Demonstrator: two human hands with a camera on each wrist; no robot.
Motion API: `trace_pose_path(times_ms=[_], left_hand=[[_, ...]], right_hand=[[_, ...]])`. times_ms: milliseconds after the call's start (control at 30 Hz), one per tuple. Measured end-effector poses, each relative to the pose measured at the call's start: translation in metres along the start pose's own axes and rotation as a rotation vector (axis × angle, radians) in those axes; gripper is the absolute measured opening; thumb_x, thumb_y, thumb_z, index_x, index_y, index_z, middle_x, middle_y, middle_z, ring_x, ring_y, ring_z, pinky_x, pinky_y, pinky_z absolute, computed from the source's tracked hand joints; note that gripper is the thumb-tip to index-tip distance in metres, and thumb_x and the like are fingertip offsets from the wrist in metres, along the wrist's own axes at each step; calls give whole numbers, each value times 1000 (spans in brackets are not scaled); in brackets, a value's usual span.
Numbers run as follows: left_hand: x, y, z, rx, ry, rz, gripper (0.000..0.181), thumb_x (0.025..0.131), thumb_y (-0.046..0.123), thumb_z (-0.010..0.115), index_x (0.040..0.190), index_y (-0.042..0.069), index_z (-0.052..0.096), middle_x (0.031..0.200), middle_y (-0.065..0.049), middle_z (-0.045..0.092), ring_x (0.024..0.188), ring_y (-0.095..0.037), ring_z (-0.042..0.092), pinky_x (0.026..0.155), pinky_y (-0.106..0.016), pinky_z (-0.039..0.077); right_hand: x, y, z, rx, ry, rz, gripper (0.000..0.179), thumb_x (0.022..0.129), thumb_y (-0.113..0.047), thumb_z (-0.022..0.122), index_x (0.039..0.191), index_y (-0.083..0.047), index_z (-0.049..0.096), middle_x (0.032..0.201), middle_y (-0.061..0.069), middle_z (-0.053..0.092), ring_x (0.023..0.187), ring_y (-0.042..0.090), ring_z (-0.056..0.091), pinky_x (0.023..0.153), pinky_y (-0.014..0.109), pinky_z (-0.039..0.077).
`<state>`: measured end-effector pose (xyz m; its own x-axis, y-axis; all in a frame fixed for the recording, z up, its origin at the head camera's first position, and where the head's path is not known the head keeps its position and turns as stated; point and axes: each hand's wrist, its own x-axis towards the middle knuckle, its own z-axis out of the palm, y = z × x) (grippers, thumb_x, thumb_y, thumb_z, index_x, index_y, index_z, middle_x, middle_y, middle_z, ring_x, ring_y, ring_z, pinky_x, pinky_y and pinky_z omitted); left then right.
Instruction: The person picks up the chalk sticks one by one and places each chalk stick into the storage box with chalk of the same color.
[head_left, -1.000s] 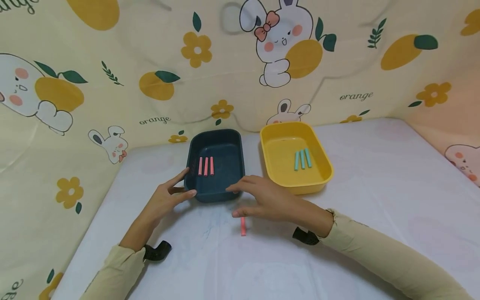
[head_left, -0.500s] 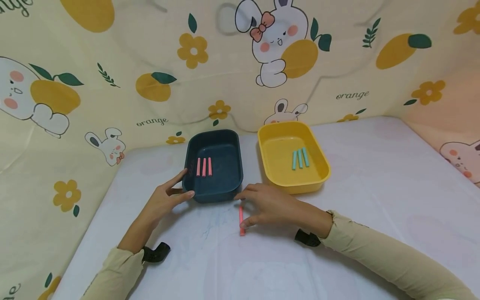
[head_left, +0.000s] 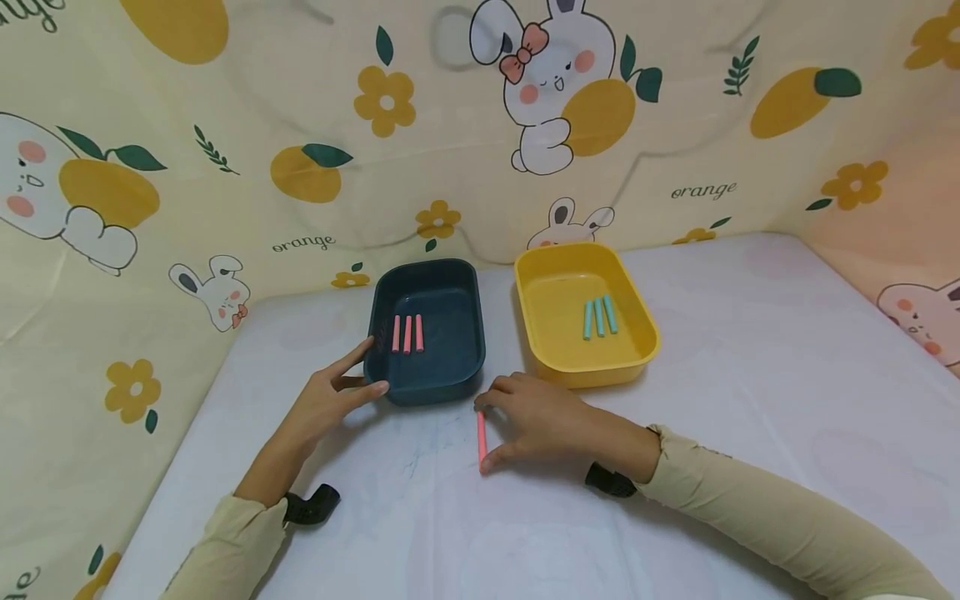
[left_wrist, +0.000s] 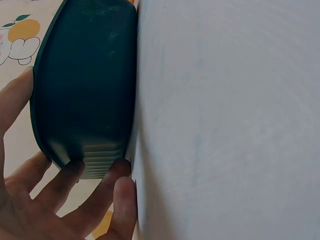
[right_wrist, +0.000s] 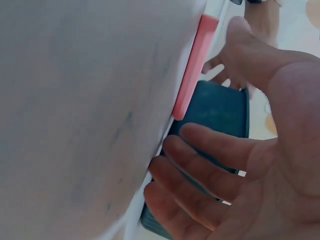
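Note:
A pink stick [head_left: 482, 442], which looks like chalk, lies on the white cloth in front of the dark blue tray [head_left: 450, 379]. My right hand [head_left: 543, 417] spans it, index finger by its far end and thumb by its near end. In the right wrist view the pink stick [right_wrist: 195, 70] lies between thumb and index finger, with a small gap at the thumb. My left hand [head_left: 330, 396] rests against the tray's near left corner, its spread fingers touching the wall [left_wrist: 85, 90] in the left wrist view. Inside this tray lie 3 similar pink sticks [head_left: 407, 334].
A yellow tray [head_left: 540, 333] stands right of the dark one and holds 3 teal sticks [head_left: 599, 317]. Behind both rises a printed cloth backdrop [head_left: 450, 167]. Faint blue marks show on the white tablecloth [head_left: 420, 533].
My right hand has come down and toward me, its thumb and index finger now at the two ends of the pink stick. The left hand stays on the dark tray; the camera view shifted slightly.

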<state>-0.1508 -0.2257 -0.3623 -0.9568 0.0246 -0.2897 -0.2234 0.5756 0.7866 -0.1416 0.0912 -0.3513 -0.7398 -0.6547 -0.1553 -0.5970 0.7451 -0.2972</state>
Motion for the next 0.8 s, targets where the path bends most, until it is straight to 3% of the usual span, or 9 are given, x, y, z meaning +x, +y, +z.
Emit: trace_pose_path(times_ms=[333, 800], left_hand=[[-1, 1, 0, -2, 2, -8, 82, 88, 51, 72, 154, 49, 24, 167, -4, 22, 138, -34, 45, 108, -61, 38], [-3, 3, 0, -8, -5, 3, 80, 89, 47, 71, 154, 48, 24, 167, -3, 23, 138, -34, 46, 107, -60, 40]], right_hand=[[-3, -6, 4, -109, 11, -11, 84, 69, -72, 76, 133, -21, 61, 130, 0, 59, 119, 19, 51, 100, 37, 49], [-3, -5, 6, -123, 14, -25, 82, 70, -74, 73, 134, -24, 60, 131, -1, 59, 122, 20, 50, 102, 39, 47]])
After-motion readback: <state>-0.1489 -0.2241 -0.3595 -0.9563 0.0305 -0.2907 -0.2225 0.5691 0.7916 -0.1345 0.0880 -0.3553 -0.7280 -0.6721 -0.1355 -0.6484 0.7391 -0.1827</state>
